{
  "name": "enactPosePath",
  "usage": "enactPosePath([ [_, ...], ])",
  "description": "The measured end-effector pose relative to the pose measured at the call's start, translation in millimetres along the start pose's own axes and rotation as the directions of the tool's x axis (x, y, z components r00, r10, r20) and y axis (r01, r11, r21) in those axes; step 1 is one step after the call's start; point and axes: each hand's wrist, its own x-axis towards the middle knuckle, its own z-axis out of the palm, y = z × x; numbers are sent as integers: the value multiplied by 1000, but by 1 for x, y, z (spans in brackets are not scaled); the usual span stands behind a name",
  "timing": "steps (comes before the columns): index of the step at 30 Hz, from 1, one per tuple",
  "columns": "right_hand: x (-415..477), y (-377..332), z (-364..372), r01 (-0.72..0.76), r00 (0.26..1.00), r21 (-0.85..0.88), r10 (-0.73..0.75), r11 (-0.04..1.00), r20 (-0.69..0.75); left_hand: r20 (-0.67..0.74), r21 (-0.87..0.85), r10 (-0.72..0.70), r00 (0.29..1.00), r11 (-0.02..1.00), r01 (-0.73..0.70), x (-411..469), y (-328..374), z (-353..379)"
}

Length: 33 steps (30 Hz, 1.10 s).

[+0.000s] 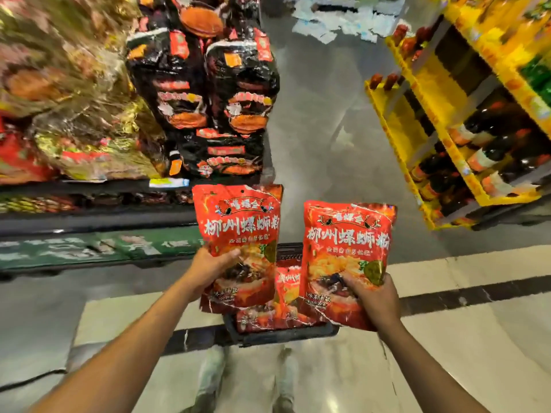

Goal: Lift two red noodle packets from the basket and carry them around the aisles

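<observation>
Plainly, the head view looks down a shop aisle, and each hand holds up one red noodle packet. The left hand (213,263) has its fingers curled round the lower left edge of the left noodle packet (238,231), thumb across the front. The right hand (372,299) grips the lower right corner of the right noodle packet (346,251) in the same way, thumb pressed on the printed face. Both packets stand upright, side by side and apart, faces towards the camera.

Directly below them on the floor sits a dark shopping basket (283,335), with at least one more red packet (287,290) of the same kind lying in it. To the left runs a shelf (89,216) stacked with black snack bags (208,93) and gold-wrapped goods (74,99); to the right stands a yellow rack (417,144) of dark sauce bottles (489,156).

By my reading, the packets are in transit between basket and shelf; which way cannot be told. Either move calls for a steady grip on slippery, crinkling film.
</observation>
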Motion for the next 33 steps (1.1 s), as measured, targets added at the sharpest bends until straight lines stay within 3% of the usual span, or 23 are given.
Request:
enactPosePath([
  [3,38,8,15,30,994,-63,-23,998,104,-127,-80,-66,990,995,56,10,-32,18],
  [8,98,50,59,32,975,-107,-7,994,224,-211,-94,-101,972,992,82,43,-91,36],
  [12,150,108,107,7,958,-158,39,987,283,-118,-97,-146,982,986,135,80,-148,40],
  [17,199,164,164,-32,947,-219,100,975,305,-158,-127,-245,957,966,226,144,-224,41],
  [24,253,247,226,-48,936,-229,124,972,330,-75,-165,-396,915,910,381,202,-311,44],
  [29,263,255,241,-53,926,-254,143,966,350,-21,-162,-408,913,902,399,221,-343,38],
  [33,261,255,240,-73,936,-292,166,954,310,-263,-33,-259,929,965,260,225,-348,49],
])
